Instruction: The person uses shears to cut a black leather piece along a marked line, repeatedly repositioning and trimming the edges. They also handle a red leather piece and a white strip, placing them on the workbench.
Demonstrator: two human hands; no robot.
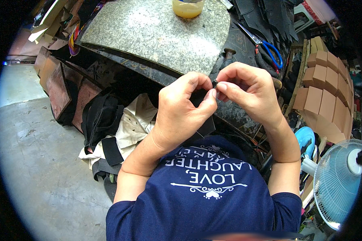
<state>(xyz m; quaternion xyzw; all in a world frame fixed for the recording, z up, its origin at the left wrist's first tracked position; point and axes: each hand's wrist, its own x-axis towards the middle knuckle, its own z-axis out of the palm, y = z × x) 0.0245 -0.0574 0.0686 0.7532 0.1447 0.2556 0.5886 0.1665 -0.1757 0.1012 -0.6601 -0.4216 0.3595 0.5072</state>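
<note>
In front of my chest, both hands meet fingertip to fingertip over a small black piece, too small and too covered to name. My left hand is closed, its thumb and index finger pinching at the left side of the piece. From the other side my right hand grips it between thumb and fingers, the fingers curled. Below the hands, a dark flat piece shows in part near my shirt. Just beyond them lies the near edge of a speckled stone slab.
A tub of yellowish stuff stands on the slab. To its right lie blue-handled scissors, a dark metal tool with a round head and black sheets. Stacked brown boxes and a fan stand at right; cloth hangs at left.
</note>
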